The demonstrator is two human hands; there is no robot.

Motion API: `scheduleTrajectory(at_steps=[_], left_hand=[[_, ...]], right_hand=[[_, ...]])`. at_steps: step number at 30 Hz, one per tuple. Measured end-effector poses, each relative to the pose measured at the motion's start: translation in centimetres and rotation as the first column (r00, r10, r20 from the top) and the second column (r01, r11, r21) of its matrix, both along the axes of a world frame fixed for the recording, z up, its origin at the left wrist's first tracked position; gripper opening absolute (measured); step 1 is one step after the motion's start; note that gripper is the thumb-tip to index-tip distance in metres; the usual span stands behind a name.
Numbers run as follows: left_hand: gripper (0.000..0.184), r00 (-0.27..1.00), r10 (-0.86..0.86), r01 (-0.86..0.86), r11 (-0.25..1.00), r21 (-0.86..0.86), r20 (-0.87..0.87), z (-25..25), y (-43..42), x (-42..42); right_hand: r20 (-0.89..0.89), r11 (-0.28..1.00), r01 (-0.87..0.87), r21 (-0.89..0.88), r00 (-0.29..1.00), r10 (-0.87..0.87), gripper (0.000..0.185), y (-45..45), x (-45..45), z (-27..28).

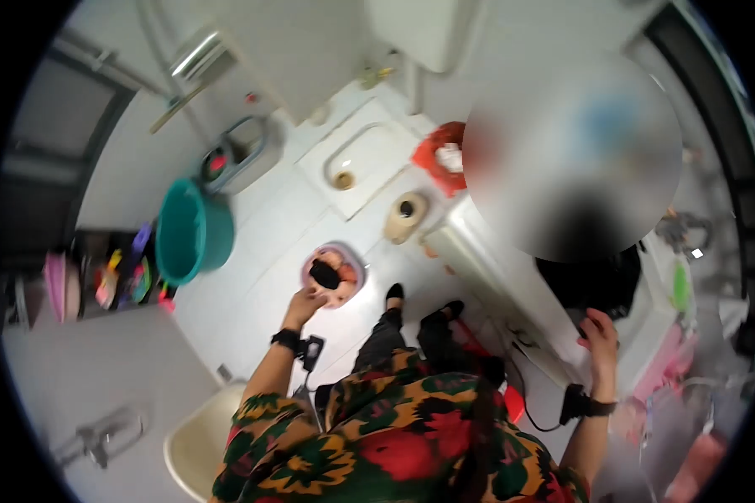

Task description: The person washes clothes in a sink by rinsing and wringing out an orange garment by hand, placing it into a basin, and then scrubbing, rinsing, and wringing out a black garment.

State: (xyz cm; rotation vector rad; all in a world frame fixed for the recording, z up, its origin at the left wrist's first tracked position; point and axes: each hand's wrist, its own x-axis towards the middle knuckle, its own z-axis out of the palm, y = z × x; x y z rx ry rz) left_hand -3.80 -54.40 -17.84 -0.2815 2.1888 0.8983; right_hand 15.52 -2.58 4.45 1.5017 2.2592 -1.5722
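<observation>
My left hand [304, 307] has its fingers loosely bent and apart. It overlaps the near edge of a small pink basin-like object [356, 258] with peach-coloured shapes and a dark oval patch [324, 274] on it. I cannot tell whether the fingers touch it. My right hand [601, 337] is over the edge of the white counter [512, 293], near a black basin [591, 289]. Its fingers are curved and apart, with nothing visible held. Both wrists wear black bands; a small dark device hangs by the left one.
A teal tub [195, 235] and a grey bucket [256, 159] stand left of a squat toilet [365, 159]. A beige bottle-like container [405, 216] and a red bag-lined bin [436, 159] are by the counter. A cream tub [197, 444] stands lower left. A blurred disc hides the upper right.
</observation>
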Motion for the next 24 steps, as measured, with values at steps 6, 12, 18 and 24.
scheduleTrajectory(at_steps=[6,12,18,24], left_hand=[[0.04,0.997,0.054,-0.036,0.961,0.274,-0.061,5.4,8.0,-4.3],[0.036,0.968,-0.21,0.25,0.868,0.428,-0.139,13.9,19.7,-6.2],[0.024,0.88,-0.352,0.468,0.76,0.45,-0.32,22.9,30.1,-3.9],[0.026,0.762,-0.535,0.647,0.636,0.421,-0.365,26.2,36.4,-1.5]], right_hand=[[-0.051,0.996,0.089,-0.013,0.995,-0.089,0.034,2.4,0.8,-0.8],[-0.061,0.968,0.245,-0.052,0.967,-0.248,0.047,8.4,4.0,-2.6],[0.067,0.848,0.528,-0.041,0.849,-0.525,0.071,16.2,7.7,-5.6],[0.079,0.871,0.491,-0.006,0.869,-0.489,0.056,17.5,5.6,-5.7]])
